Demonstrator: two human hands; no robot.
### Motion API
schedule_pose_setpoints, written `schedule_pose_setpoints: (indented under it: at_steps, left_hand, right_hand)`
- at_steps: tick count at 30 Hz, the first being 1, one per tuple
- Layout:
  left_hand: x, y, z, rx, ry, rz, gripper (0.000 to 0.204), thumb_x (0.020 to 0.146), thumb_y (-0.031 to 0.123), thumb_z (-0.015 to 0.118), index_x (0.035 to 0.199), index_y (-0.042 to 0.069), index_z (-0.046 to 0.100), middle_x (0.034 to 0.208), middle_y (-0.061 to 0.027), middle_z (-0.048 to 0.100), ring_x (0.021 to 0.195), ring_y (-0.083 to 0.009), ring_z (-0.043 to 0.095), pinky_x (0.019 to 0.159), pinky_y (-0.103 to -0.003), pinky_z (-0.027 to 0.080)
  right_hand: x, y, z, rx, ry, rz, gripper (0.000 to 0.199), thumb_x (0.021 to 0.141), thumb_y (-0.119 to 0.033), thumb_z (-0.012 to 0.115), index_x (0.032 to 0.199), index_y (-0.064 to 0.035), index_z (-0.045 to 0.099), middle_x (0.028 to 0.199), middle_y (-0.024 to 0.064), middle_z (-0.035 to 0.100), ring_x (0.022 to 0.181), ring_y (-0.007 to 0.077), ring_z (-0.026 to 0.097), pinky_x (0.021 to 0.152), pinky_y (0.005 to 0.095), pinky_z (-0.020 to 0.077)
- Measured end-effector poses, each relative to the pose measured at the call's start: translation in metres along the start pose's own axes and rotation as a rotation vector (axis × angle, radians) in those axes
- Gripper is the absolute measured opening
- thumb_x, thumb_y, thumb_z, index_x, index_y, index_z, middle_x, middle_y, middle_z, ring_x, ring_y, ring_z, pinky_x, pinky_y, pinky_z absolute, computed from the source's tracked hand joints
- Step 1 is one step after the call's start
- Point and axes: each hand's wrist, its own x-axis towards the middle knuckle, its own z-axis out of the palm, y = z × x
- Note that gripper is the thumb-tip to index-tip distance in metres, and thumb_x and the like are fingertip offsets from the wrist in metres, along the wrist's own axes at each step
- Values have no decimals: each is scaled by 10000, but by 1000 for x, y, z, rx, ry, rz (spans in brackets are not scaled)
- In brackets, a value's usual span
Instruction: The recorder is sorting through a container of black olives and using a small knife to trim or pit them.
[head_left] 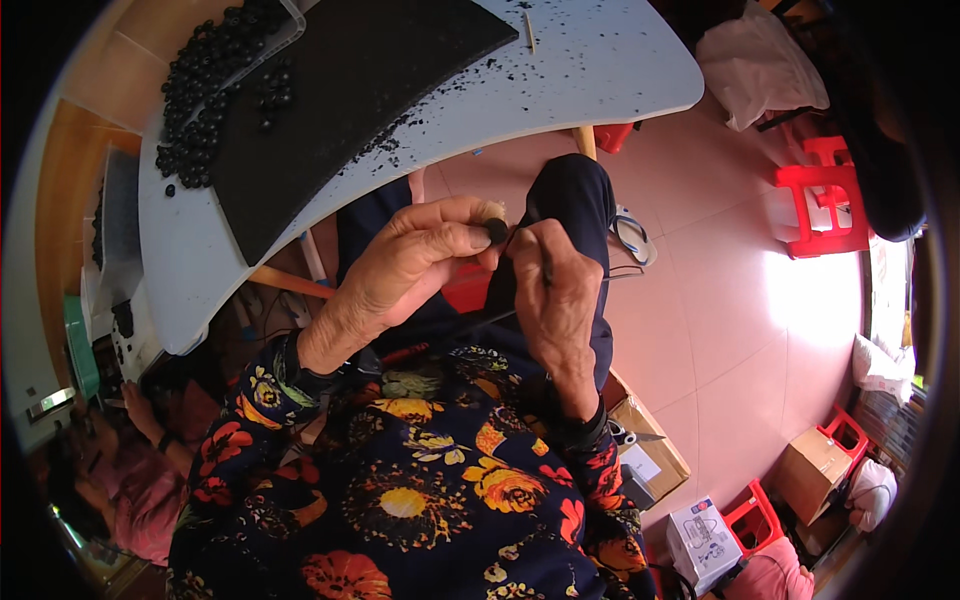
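Above my lap, my left hand (425, 248) is closed, pinching a small round black piece (496, 231) between thumb and fingertips. Close against it, my right hand (555, 290) is curled shut with its fingertips near the piece. A thin dark tip seems to show between the two hands, but my right fingers hide what they hold. Beyond both hands is the white table (610, 75), with a dark mat (330, 90) on it. Many small shiny black pieces (205, 125) are heaped at its left, partly in a clear tray (290, 20).
Black crumbs and a thin stick (530, 33) lie on the table. An open cardboard box (650, 450) with scissors stands beside my right leg. Red stools (825, 210) and another carton (800, 475) are at the right. Another person (150, 490) sits at the lower left.
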Motion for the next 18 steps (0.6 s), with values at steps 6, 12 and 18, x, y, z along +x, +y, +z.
schedule_pose_setpoints:
  at_steps: [6, 12, 18]
  left_hand:
    - [-6, 9, 8, 229, 43, 15, 228, 882, 74, 495, 1061, -45, 571, 993, -40, 553, 923, -124, 523, 892, -267, 396]
    - [-11, 7, 6, 311, 57, 72, 232, 872, 54, 499, 1062, -48, 585, 976, -44, 569, 896, -121, 534, 846, -262, 426]
    - [-13, 2, 5, 238, 118, 14, 209, 854, 63, 535, 1018, -53, 593, 943, -44, 553, 821, -120, 515, 810, -259, 421]
  right_hand:
    - [-3, 2, 14, -168, -9, -175, 139, 782, -55, 630, 829, -35, 501, 706, 144, 562, 625, 344, 586, 517, 390, 448]
    - [-5, 3, 16, -216, -20, -181, 156, 773, -69, 637, 836, -36, 498, 709, 144, 562, 623, 346, 585, 515, 387, 447]
    - [-3, 20, 18, -286, -101, 12, 108, 858, -92, 573, 824, -16, 505, 719, 163, 580, 618, 347, 577, 518, 375, 447]
